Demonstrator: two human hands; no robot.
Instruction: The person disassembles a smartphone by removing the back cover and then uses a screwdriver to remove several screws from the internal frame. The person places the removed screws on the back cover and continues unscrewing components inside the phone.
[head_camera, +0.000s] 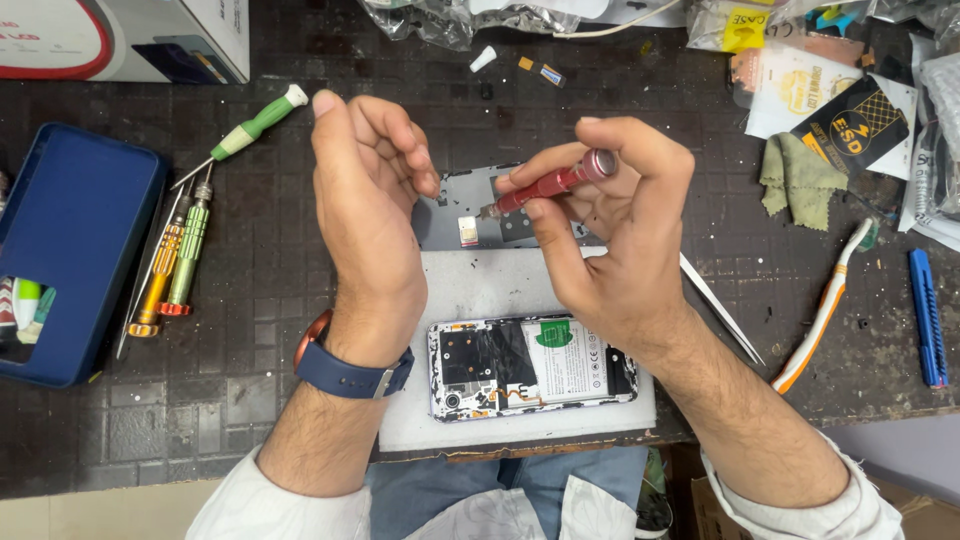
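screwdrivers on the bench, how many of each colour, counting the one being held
red screwdriver, in the right hand: 1
green-and-white screwdriver: 1
green screwdriver with a red end: 1
orange screwdriver: 1
total: 4
The left hand holds no screwdriver.

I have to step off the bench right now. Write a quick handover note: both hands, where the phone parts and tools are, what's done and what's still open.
Right hand: grips a red screwdriver, tip down at the dark grey panel.
Left hand: raised beside that panel, fingers curled at its edge; what it pinches is hidden.
Opened phone lies back-off on the white mat, battery and board exposed.
Tweezers lie right of the mat; spare screwdrivers left.
Done: back is off. Left: phone not yet closed up.
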